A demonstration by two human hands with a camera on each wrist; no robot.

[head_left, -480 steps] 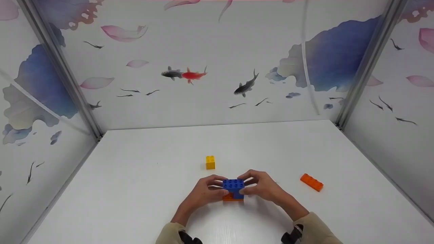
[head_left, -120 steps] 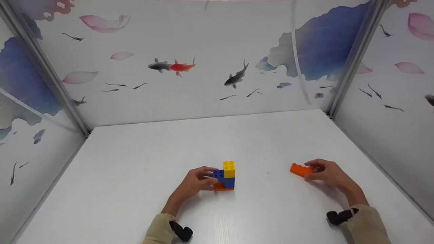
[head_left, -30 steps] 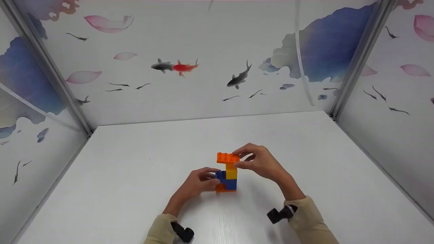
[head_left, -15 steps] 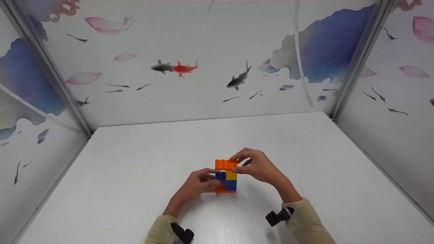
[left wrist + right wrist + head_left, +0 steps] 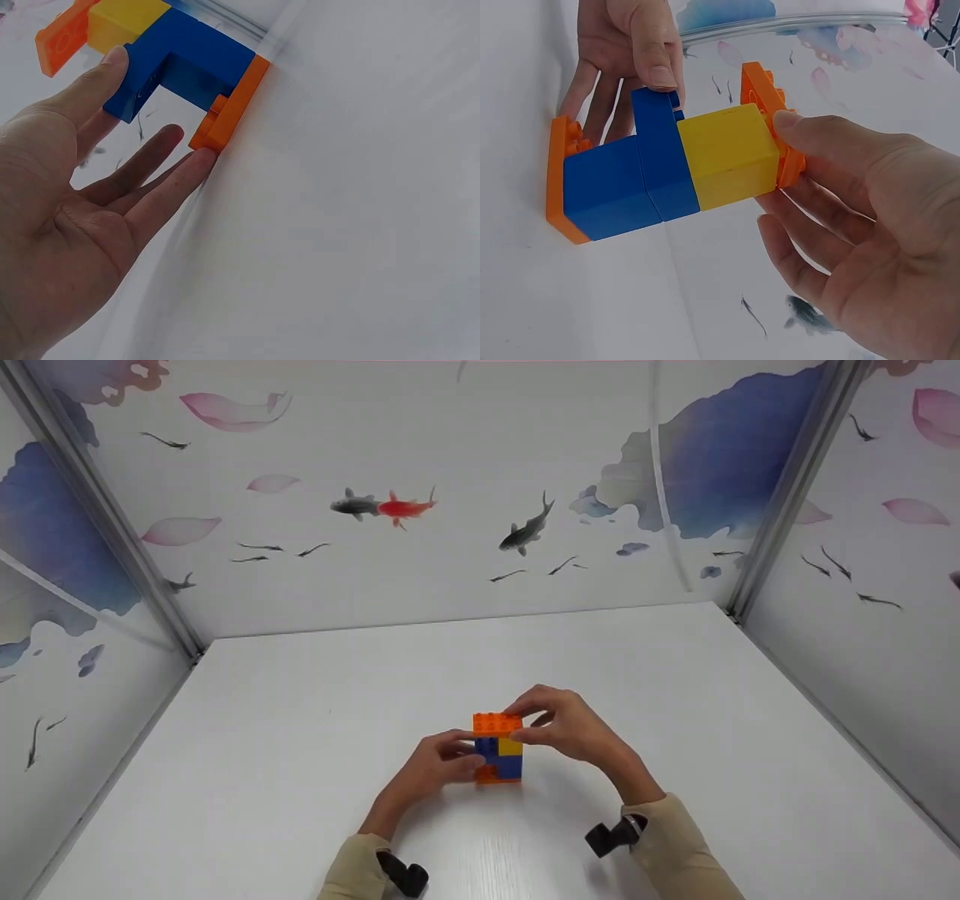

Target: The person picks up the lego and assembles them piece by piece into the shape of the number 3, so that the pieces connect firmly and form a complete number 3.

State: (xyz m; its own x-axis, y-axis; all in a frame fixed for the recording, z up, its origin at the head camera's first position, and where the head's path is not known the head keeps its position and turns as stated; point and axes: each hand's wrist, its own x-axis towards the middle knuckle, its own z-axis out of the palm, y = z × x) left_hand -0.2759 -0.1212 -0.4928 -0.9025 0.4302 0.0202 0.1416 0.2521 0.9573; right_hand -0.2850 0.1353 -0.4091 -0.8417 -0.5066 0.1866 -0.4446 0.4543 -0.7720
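Note:
A small tower of toy building bricks stands on the white table in the head view. Its base is a thin orange brick [image 5: 557, 184], with a blue brick [image 5: 609, 189] on one end. Across that lies a longer blue brick [image 5: 664, 161], bearing a yellow brick [image 5: 731, 159] on the same end. My left hand [image 5: 431, 772] holds the longer blue brick at its overhanging end; one fingertip meets the base brick in the left wrist view. Between thumb and fingers, my right hand [image 5: 566, 729] pinches another thin orange brick [image 5: 491, 724], which sits on top of the yellow one.
A bare white table [image 5: 337, 697] surrounds the tower. White panels printed with fish, petals and blue leaf shapes close off the back [image 5: 420, 577] and both sides. Metal posts [image 5: 780, 487] stand at the corners.
The yellow brick went onto the tower earlier. My right hand then picked the orange brick off the table at right, carried it left and lowered it onto the yellow brick. My left hand stays put.

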